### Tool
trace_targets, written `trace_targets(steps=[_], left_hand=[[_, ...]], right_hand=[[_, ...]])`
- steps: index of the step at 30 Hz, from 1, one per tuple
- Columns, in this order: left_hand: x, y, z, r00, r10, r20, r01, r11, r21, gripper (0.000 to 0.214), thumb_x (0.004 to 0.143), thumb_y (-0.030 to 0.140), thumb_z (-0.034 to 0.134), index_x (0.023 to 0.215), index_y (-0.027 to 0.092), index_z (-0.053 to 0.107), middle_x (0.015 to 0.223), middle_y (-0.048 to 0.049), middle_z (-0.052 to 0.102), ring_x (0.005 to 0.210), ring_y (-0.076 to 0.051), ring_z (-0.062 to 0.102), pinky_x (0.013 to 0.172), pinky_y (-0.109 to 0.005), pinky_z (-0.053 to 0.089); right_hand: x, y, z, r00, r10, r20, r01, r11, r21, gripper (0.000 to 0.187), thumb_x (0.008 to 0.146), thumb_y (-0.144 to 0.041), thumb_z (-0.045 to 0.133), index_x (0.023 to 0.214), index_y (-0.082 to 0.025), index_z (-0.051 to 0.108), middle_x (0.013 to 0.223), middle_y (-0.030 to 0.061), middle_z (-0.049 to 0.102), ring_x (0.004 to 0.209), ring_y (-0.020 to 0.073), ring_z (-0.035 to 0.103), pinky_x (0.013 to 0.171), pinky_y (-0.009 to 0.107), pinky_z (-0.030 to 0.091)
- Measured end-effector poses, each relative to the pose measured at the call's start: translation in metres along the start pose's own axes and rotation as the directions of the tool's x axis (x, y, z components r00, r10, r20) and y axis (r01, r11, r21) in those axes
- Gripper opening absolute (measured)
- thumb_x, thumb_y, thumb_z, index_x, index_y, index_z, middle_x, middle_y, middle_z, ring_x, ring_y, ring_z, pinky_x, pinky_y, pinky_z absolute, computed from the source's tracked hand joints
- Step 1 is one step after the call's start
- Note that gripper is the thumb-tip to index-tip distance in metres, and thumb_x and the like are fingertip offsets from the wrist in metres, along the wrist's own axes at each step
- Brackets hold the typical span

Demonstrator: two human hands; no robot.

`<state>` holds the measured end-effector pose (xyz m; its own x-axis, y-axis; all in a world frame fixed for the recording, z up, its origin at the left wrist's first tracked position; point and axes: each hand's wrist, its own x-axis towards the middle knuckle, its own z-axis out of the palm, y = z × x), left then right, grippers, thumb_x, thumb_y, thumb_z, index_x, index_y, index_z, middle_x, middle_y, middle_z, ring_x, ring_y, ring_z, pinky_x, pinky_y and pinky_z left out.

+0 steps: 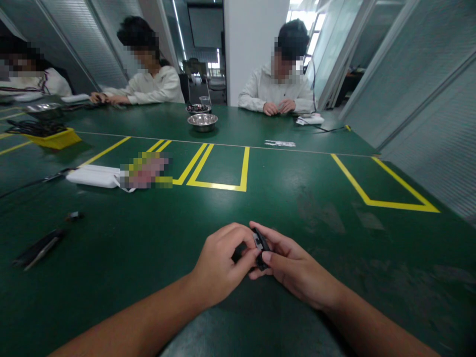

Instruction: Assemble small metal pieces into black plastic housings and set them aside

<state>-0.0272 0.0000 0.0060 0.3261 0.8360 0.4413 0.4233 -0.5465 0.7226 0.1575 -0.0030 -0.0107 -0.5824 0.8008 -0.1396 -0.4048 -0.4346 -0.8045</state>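
Over the green table, my right hand (297, 265) is closed around a small black plastic part (263, 245), its thumb pressing on the near side. A small grey piece (257, 240) sits against that part, on the side facing left. My left hand (226, 258) pinches the grey piece between thumb and fingertips, so the two hands meet in front of me. Fingers cover much of both pieces, and their exact kind cannot be made out. Off to the left lie a blurred black tool with a light edge (39, 249) and a small dark piece (75, 215).
A white power bank-like box (94, 176) with a cable lies left, beside a blurred-out patch. Farther back are a yellow tray (55, 139) of black cables and a metal bowl (203, 122). Yellow tape (217, 187) marks the table (297, 317). Several people sit across.
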Motion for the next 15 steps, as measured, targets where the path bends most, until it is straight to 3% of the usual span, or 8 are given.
trace_targets(steps=[6, 15], left_hand=[[-0.0014, 0.0002, -0.0009, 0.999, -0.021, -0.037, 0.021, 1.0, -0.012, 0.011, 0.081, 0.007, 0.063, 0.079, 0.018, 0.063, 0.082, -0.0005, 0.067, 0.076, -0.014, 0.062, 0.069, -0.025, 0.047], [-0.003, 0.0018, -0.001, 0.998, -0.036, -0.045, 0.036, 0.999, -0.01, 0.011, 0.08, 0.007, 0.064, 0.079, 0.018, 0.062, 0.083, 0.0007, 0.067, 0.07, -0.011, 0.06, 0.063, -0.023, 0.045]], right_hand=[[-0.0005, 0.0002, -0.0013, 1.0, -0.015, 0.016, 0.016, 0.999, -0.043, 0.059, 0.086, -0.021, 0.072, 0.14, -0.033, 0.051, 0.122, 0.0029, 0.061, 0.107, 0.0145, 0.061, 0.088, 0.033, 0.058], [0.0011, 0.0017, -0.0027, 0.997, -0.062, 0.042, 0.065, 0.995, -0.075, 0.061, 0.086, -0.02, 0.073, 0.141, -0.029, 0.048, 0.11, 0.0031, 0.065, 0.094, 0.013, 0.066, 0.084, 0.031, 0.056]])
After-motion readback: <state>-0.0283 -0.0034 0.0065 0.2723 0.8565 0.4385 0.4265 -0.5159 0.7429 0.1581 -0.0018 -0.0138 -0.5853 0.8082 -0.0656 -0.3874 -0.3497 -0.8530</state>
